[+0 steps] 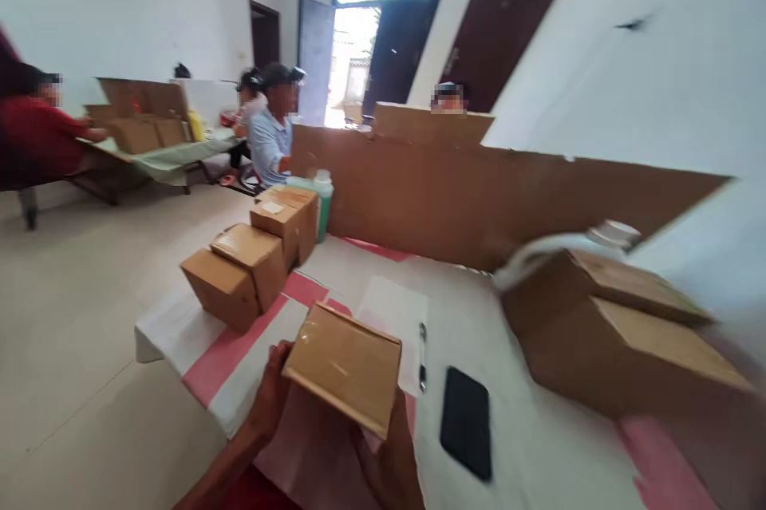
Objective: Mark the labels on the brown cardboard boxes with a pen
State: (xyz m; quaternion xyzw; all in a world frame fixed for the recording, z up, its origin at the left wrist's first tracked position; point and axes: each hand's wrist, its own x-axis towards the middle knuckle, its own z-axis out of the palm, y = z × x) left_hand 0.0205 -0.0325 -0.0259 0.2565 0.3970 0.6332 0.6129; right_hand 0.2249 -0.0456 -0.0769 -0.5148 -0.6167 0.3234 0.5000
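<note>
A small closed cardboard box is held in front of me between both hands, over the near edge of the table. My left hand grips its left side, with the fingers curled against the edge. On the right side and underneath, my right hand supports the box, its fingers partly hidden behind it. A strip of shiny tape shows on the box's left end. Just to the right of the box lie a pen on a white sheet of paper and a black phone.
Several cardboard boxes stand in a row at the table's left, by a bottle of green liquid. A tall cardboard divider spans the back. More boxes and a white-capped jug fill the right. Other people sit beyond.
</note>
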